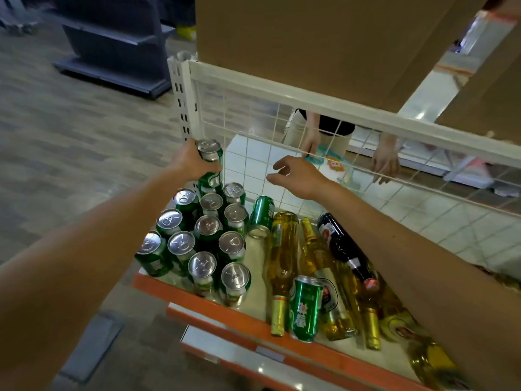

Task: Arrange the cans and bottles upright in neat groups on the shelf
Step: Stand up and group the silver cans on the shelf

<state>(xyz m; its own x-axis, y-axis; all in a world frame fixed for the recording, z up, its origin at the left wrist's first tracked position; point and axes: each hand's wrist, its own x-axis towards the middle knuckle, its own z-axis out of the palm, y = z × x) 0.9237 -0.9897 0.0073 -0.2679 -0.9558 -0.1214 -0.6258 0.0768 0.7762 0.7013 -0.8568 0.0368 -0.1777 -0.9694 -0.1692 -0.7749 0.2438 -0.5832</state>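
Observation:
Several green cans [208, 244] stand upright in rows on the left part of the shelf [203, 296]. My left hand [191, 162] grips another green can [210, 159], upright, above the back row near the corner post. My right hand [296, 176] hovers open over the back of the shelf, holding nothing. A green can [260, 215] lies on its side behind the bottles, and another lying can [306, 307] rests near the front edge. Several yellow bottles [282, 261] and one dark bottle [346, 249] lie flat on the right part.
A white wire mesh panel [366, 176] backs the shelf, with a slotted post [181, 108] at its left corner. Beyond the mesh another person's hands [384, 162] handle packets. A big cardboard box [324, 43] looms above. Lower shelves [253, 354] jut out beneath.

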